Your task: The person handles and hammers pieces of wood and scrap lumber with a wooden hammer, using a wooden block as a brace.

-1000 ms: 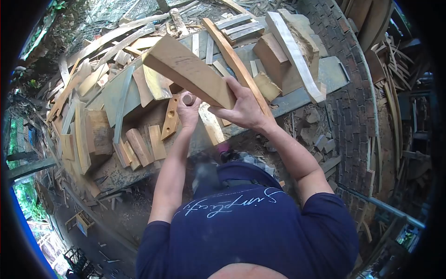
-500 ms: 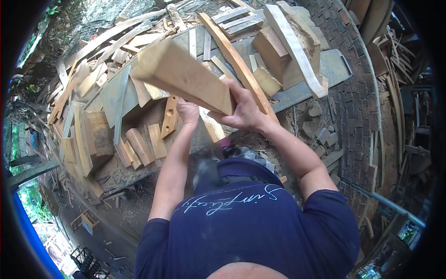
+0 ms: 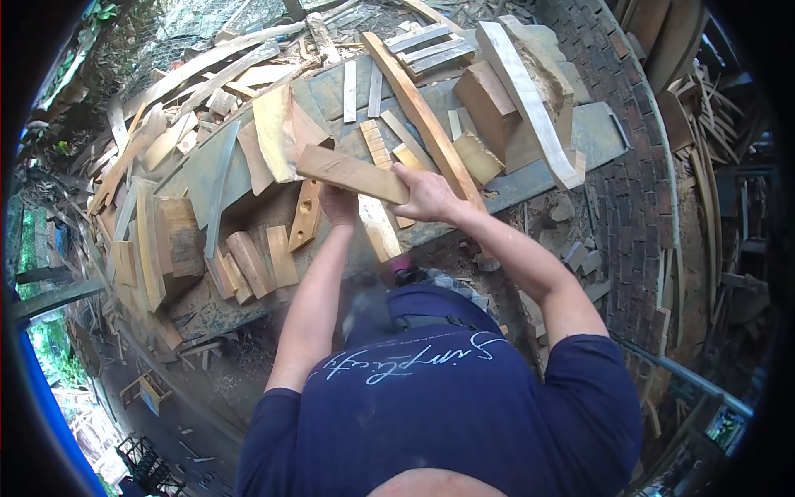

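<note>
A short, thick wooden board [image 3: 351, 175] is held in front of me over the workbench. My right hand [image 3: 426, 195] grips its right end, thumb on top. Under the board's left part is my left hand [image 3: 338, 204], closed against its lower edge, with most of the fingers hidden. Just left of that hand lies a wooden piece with round holes [image 3: 305, 212]. A notched wooden strip [image 3: 375, 145] lies beyond the board. Below it, a pale plank [image 3: 378, 229] extends towards my body. A yellow-edged wooden block [image 3: 272, 132] stands beyond the left hand.
Several short blocks [image 3: 250, 262] stand along the near left edge of the bench [image 3: 323, 91]. A long orange-brown beam [image 3: 418, 112] crosses its middle. To the right, a pale beam [image 3: 523, 99] leans on large blocks. Scrap wood [image 3: 178, 137] is heaped at left, beside brick paving [image 3: 642, 182] on the right.
The board has come down and turned, its raised left end dropping towards my left hand. My right hand stays on its right end. The yellow-edged block behind is now uncovered.
</note>
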Tool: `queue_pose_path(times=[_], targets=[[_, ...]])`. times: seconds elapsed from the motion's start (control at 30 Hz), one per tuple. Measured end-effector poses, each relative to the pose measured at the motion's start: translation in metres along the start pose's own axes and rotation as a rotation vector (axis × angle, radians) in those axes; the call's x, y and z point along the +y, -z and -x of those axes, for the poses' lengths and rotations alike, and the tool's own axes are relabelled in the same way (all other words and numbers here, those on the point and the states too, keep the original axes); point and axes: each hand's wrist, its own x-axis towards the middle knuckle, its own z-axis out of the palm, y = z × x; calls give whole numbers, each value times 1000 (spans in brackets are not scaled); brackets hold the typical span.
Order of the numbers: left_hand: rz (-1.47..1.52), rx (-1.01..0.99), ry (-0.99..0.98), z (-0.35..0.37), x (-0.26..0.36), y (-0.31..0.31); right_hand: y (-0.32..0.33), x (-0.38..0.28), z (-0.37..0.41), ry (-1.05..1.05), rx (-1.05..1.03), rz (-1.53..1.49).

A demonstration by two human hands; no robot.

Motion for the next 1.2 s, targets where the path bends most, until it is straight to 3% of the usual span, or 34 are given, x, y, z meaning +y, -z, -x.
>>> queue_pose_path(times=[0.03,0.07,0.13,0.2,0.27,0.3,0.33,0.4,0.53,0.6,0.67,0.7,0.73,0.77,0.8,0.87,0.97,1.0,1.07,1.1,1.13,1.17,1.2], targets=[[-79,-22,101,-1,8,5,-3,9,-1,-185,-192,165],[-71,-8,90,-12,22,3,8,3,-12,-171,-187,177],[-174,-62,293,-6,38,9,26,-38,-20,-103,-39,94],[-136,-38,252,-2,6,3,29,-62,-23,-68,44,-7],[-266,-7,104,-1,-1,4,21,-65,-25,198,250,-326],[-196,10,289,2,5,6,13,-47,-21,226,222,-291],[-194,16,286,4,6,8,4,-19,-17,232,222,-289],[122,17,228,9,8,12,-1,15,-12,-184,-240,29],[61,22,184,14,6,16,24,-31,-20,-156,-129,213],[73,13,244,14,-11,13,34,-68,-21,-22,30,-64],[118,48,349,15,-14,15,26,-66,-17,39,49,-124],[396,68,421,19,-16,15,16,-49,-13,71,-4,-79],[398,66,419,20,-18,16,7,-32,-10,106,-57,-31],[158,-5,284,18,-15,17,9,-26,-12,-77,-268,222],[-87,-84,148,18,-11,22,7,-24,-9,-79,-261,220],[117,46,159,11,-12,8,13,-21,-17,-95,-254,258],[270,32,458,28,-50,10,27,-69,-21,-20,-144,34],[271,35,458,26,-41,11,31,-80,-23,65,-62,-68],[-39,39,209,22,-21,15,25,-78,-20,101,-21,-145],[113,58,441,21,-16,15,15,-59,-16,25,-101,-38],[117,61,437,22,-17,14,7,-40,-13,-47,-179,74],[7,33,326,23,-21,12,4,-22,-15,-219,-391,250],[-109,-5,216,25,-21,13,1,-20,-10,-221,-384,248]])
